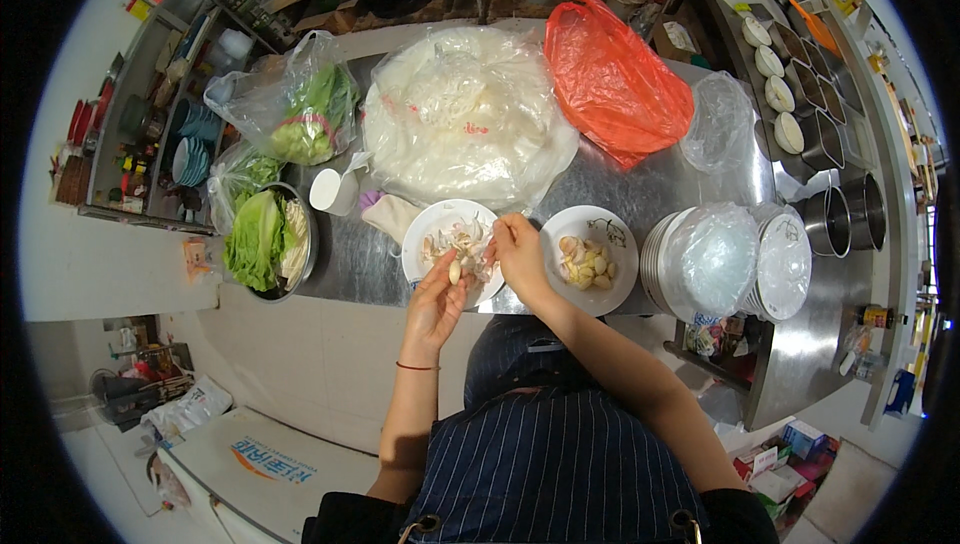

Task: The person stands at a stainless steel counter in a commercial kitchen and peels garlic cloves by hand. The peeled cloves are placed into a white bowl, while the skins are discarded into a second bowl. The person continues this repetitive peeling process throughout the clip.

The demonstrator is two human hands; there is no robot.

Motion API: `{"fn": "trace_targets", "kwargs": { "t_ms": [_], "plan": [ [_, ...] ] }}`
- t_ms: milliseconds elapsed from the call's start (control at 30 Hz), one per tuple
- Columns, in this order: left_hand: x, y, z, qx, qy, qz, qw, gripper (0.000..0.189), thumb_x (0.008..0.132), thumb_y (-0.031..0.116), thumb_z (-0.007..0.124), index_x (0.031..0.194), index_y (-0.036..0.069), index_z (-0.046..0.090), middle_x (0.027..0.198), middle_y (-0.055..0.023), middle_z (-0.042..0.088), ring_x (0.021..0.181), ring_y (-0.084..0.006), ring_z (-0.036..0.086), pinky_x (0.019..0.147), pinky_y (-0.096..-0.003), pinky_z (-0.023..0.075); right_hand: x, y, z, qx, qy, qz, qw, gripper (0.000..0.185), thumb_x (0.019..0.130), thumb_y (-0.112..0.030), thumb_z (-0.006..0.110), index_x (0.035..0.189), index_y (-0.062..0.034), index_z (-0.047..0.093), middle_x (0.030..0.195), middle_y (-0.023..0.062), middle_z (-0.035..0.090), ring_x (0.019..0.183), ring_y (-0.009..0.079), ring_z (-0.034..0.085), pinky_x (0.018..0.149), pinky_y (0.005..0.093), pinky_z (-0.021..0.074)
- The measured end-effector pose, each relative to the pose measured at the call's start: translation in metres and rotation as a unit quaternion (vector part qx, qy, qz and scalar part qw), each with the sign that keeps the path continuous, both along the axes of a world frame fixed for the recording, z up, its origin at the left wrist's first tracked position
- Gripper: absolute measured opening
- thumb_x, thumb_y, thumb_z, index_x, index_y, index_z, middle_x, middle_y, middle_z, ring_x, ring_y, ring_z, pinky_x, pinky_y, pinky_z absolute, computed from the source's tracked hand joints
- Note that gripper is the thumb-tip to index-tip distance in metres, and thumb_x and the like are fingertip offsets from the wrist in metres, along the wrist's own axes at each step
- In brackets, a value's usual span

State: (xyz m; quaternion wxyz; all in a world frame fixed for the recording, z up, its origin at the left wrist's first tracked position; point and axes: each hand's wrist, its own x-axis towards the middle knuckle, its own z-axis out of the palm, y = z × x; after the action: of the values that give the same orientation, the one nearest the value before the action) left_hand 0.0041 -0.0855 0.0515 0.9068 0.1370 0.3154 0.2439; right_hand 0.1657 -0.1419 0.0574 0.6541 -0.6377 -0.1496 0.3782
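Observation:
Between the fingers of my left hand point(437, 302) is a pale peeled garlic clove point(454, 272). My right hand point(520, 255) is just to its right, fingertips pinched together at the rim of a white bowl point(411, 251); whether something is pinched there is too small to tell. Under both hands, that bowl holds garlic skins and unpeeled cloves point(469, 235). Right of it stands a second white bowl point(552, 240) with a dark printed drawing inside, and several garlic cloves point(585, 262) lie in it, mostly peeled.
Plastic-wrapped plate stacks point(712, 262) stand right of the bowls. A metal bowl point(311, 244) of lettuce is at the left. Behind lie bagged greens point(307, 120), a large plastic-covered round mass point(465, 123) and a red plastic bag point(615, 86), on the steel table point(352, 266).

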Motion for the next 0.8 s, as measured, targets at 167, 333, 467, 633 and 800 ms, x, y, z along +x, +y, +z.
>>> {"fn": "trace_targets", "kwargs": {
  "t_ms": [167,333,467,633,800],
  "plan": [
    [-0.010,0.002,-0.006,-0.011,-0.005,-0.004,1.000,0.035,0.097,0.004,0.048,0.131,-0.003,0.049,0.109,-0.0160,0.062,0.092,-0.0168,0.064,0.081,-0.0238,0.0554,0.006,0.002,-0.015,-0.034,-0.165,0.053,0.984,0.016,0.088,-0.010,0.059,0.096,0.0023,0.065,0.079,0.0166,0.066,0.067,0.0273,0.066,0.063,0.0337,0.0519],
    [-0.005,-0.004,0.007,0.102,0.122,-0.014,0.987,0.030,0.097,0.006,0.051,0.125,-0.003,0.055,0.111,-0.0137,0.063,0.092,-0.0152,0.063,0.081,-0.0229,0.0544,-0.011,-0.024,-0.019,0.006,-0.293,0.151,0.944,0.023,0.088,-0.008,0.061,0.109,0.0008,0.066,0.101,0.0154,0.067,0.081,0.0202,0.066,0.072,0.0292,0.0529],
    [0.019,-0.021,0.007,0.250,0.199,-0.098,0.942,0.024,0.094,0.007,0.058,0.116,-0.003,0.060,0.106,-0.0109,0.066,0.090,-0.0157,0.065,0.076,-0.0243,0.0559,-0.010,-0.059,-0.015,0.052,0.038,0.167,0.984,0.023,0.091,-0.007,0.060,0.112,0.0042,0.061,0.098,0.0120,0.067,0.083,0.0157,0.066,0.070,0.0264,0.0534],
    [0.066,-0.050,-0.008,0.285,0.179,-0.216,0.917,0.018,0.093,0.006,0.059,0.108,-0.002,0.063,0.101,-0.0105,0.068,0.089,-0.0140,0.066,0.071,-0.0249,0.0555,0.036,-0.125,-0.018,0.035,-0.010,0.102,0.994,0.018,0.084,0.005,0.060,0.101,0.0047,0.057,0.091,0.0118,0.067,0.072,0.0116,0.063,0.062,0.0226,0.0503],
    [0.108,-0.068,-0.026,0.646,0.240,-0.238,0.684,0.015,0.084,0.001,0.063,0.098,0.002,0.068,0.090,-0.0092,0.068,0.080,-0.0215,0.066,0.067,-0.0311,0.0520,0.071,-0.174,-0.033,-0.190,-0.370,-0.035,0.909,0.026,0.078,0.005,0.059,0.103,-0.0013,0.060,0.091,0.0139,0.061,0.071,0.0256,0.061,0.065,0.0341,0.0492]
  ]
}}
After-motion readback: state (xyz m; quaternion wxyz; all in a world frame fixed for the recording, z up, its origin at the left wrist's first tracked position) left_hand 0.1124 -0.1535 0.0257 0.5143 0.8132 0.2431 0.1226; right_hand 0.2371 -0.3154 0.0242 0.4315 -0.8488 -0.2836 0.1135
